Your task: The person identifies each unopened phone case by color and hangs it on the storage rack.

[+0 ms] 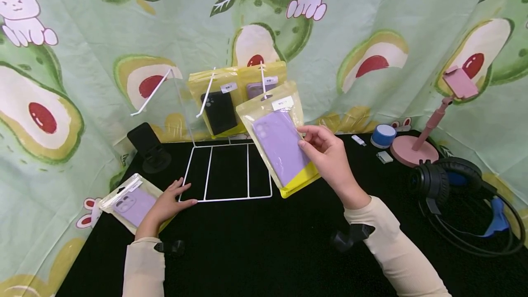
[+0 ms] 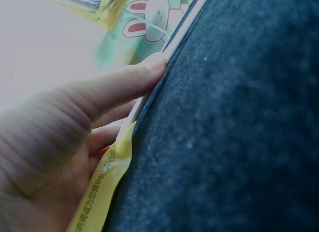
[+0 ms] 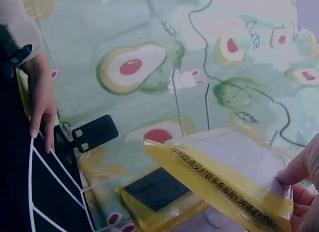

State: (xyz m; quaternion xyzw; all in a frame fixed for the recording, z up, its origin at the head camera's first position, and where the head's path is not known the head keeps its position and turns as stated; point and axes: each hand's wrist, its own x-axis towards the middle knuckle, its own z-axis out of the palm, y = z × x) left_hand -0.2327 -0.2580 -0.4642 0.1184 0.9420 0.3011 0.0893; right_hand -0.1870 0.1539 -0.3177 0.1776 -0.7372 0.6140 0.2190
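Observation:
My right hand (image 1: pixel 330 157) pinches the right edge of a yellow, clear-fronted pouch with a purple phone case (image 1: pixel 277 148) in it. The pouch tilts in front of a white wire display rack (image 1: pixel 227 199). Its hang hole is at the tip of the rack's right hook (image 1: pixel 262 77); I cannot tell whether the hook passes through. My left hand (image 1: pixel 165 205) rests on the rack's front left corner, fingers spread and thumb (image 2: pixel 149 72) touching the wire. Partly under that hand lies another pouched purple phone case (image 1: pixel 134 205).
Behind, a pouched black phone case (image 1: pixel 220 113) and a pouched purple one (image 1: pixel 255 89) hang on the rack. A black phone stand (image 1: pixel 148 143) is left. At right are a blue-white cylinder (image 1: pixel 383 135), a pink stand (image 1: pixel 414 149), small white items and black headphones (image 1: pixel 449 182).

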